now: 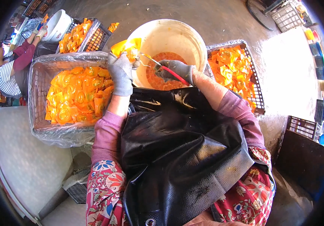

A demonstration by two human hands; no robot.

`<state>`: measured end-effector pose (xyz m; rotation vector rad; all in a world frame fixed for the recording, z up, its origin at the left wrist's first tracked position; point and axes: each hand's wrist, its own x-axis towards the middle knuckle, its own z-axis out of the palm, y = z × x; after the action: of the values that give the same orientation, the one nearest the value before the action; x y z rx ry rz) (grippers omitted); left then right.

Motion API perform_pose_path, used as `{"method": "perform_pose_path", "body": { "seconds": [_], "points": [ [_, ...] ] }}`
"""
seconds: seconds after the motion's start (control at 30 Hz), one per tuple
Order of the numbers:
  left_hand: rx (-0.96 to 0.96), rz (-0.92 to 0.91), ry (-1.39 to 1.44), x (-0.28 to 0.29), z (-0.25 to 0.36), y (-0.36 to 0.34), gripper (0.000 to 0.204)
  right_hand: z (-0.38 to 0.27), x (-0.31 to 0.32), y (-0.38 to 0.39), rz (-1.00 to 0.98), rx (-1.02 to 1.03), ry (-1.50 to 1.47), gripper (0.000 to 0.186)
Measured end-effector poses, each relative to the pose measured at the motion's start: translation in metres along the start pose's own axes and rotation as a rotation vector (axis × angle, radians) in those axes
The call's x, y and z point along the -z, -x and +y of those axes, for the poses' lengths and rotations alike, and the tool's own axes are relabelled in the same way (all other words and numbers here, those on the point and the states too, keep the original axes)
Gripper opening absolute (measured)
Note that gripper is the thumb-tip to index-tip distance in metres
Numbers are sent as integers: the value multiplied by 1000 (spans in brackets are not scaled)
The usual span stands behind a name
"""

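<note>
A black apron (pixel 181 150) fills the lower centre of the frame. At upper centre, the left hand (pixel 122 73) grips an orange packet (pixel 125 46) beside the bucket's (pixel 162 34) left rim; the right hand (pixel 177 69) holds a red-handled tool (pixel 174 74). Crates (pixel 38 92) flank the bucket; a co-worker (pixel 9 81) occupies the upper left.

Left hand (pixel 121 71) grips orange packet (pixel 122 46) at left rim of white bucket (pixel 166 34); right hand (pixel 177 68) holds red-handled tool (pixel 175 75) above bucket.

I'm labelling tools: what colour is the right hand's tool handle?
Red; the handle shows best in the head view.
</note>
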<state>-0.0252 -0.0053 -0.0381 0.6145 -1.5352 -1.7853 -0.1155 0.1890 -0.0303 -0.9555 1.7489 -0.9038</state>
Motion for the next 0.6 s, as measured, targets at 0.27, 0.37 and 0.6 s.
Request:
{"method": "perform_pose_path", "body": {
  "seconds": [0.27, 0.37, 0.6],
  "points": [
    [131, -52, 32, -11, 17, 10, 25, 9, -12, -3, 265, 349, 67, 43],
    [177, -83, 101, -12, 26, 10, 27, 10, -7, -10, 118, 292, 148, 22],
    [163, 9, 134, -18, 24, 9, 26, 75, 0, -24, 128, 27, -138, 20]
  ]
}}
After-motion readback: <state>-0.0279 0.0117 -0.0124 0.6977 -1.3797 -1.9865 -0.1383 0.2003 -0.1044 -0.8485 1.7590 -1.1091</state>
